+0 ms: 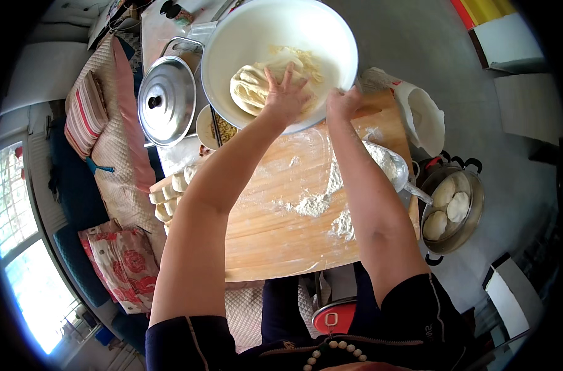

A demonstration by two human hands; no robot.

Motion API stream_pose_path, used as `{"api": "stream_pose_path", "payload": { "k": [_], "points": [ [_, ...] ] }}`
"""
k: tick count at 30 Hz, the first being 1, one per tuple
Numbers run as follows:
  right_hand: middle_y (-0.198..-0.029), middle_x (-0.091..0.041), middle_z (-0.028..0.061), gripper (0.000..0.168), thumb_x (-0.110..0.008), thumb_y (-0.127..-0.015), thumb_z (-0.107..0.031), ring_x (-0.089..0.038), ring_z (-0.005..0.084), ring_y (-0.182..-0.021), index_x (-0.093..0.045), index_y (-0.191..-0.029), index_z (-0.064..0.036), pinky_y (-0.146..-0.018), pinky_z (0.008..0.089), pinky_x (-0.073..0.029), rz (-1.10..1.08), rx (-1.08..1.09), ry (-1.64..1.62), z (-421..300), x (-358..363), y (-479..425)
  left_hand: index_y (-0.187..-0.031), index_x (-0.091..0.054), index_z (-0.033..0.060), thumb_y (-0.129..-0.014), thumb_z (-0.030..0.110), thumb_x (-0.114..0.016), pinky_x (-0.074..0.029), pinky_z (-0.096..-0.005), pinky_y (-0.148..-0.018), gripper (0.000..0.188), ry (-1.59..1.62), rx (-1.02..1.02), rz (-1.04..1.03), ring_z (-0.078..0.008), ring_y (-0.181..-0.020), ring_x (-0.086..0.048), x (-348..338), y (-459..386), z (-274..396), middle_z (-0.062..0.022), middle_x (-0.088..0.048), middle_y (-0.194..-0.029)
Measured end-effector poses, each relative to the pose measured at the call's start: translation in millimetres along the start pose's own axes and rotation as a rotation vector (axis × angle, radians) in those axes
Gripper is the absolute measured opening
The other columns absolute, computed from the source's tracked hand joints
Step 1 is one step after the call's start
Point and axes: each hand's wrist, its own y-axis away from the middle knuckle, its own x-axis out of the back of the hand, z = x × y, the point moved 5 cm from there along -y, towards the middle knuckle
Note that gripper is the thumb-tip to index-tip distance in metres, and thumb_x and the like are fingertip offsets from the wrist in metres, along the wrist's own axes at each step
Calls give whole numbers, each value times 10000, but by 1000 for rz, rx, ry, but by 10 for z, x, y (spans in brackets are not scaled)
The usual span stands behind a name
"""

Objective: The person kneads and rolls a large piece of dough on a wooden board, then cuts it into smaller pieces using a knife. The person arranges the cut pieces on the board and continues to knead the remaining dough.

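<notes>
A large white basin point(328, 41) stands tilted at the far edge of the wooden board point(272, 185). In it lies a lump of soft dough point(249, 88), with sticky scraps on the basin wall. My left hand point(287, 95) is spread with its fingers apart on the dough's right side. My right hand point(344, 103) is closed on the basin's near right rim. White flour point(311, 204) lies scattered on the board, and a metal scoop point(400, 171) with flour rests at its right side. Cut dough pieces point(170, 197) sit at the board's left edge, partly behind my left arm.
A metal lid point(168, 102) and a bowl of chopped filling point(205, 127) with dark chopsticks stand left of the basin. At the right are an open white sack point(420, 116) and a steel pot point(476, 208) holding several dough rounds. A cushioned sofa point(119, 153) runs along the left.
</notes>
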Motion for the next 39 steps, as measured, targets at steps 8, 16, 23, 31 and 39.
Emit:
{"api": "stream_pose_path", "payload": {
  "k": [8, 16, 23, 31, 39],
  "points": [
    [-844, -674, 282, 262, -546, -673, -13, -675, 436, -804, -640, -890, 98, -728, 455, -545, -12, -7, 51, -107, 43, 3, -1365, -509, 322, -827, 224, -677, -331, -685, -1047, 572, -95, 212, 294, -411, -1409, -249, -284, -411, -366, -42, -278, -1557],
    [-904, -681, 283, 278, -570, -707, -44, -666, 445, -876, -659, -938, 84, -783, 478, -538, -49, 35, 5, -71, -9, 40, -1125, -690, 146, -596, 298, -836, -551, -392, -830, 570, 643, 708, 783, -271, -898, -699, 392, 339, -2002, -124, -715, -1022],
    [-944, -689, 245, 310, -608, -747, -121, -670, 395, -925, -664, -1008, 37, -835, 435, -522, -11, -3, 278, 489, -210, -492, -1171, -622, 29, -654, 205, -801, -577, -358, -811, 574, 890, 444, 1199, -240, -934, -692, 1354, 2154, -1928, -174, -693, -1025],
    [-1020, -628, 261, 345, -605, -807, -159, -614, 389, -991, -587, -1075, 57, -852, 441, -478, -32, 67, 196, 429, -148, -398, -1262, -491, 1, -709, -46, -727, -578, -327, -854, 603, 1787, 609, 1093, -214, -1009, -646, 518, 2899, -144, -148, -617, -1128],
    [-1215, -561, 246, 496, -647, -833, -188, -544, 350, -1136, -498, -1252, 34, -972, 398, -431, -189, 220, 66, -32, 514, -162, -1116, -561, -16, -655, 11, -782, -503, -370, -931, 512, 1516, 575, 722, -258, -1068, -589, -651, 2138, 774, -133, -572, -1140]
  ]
}}
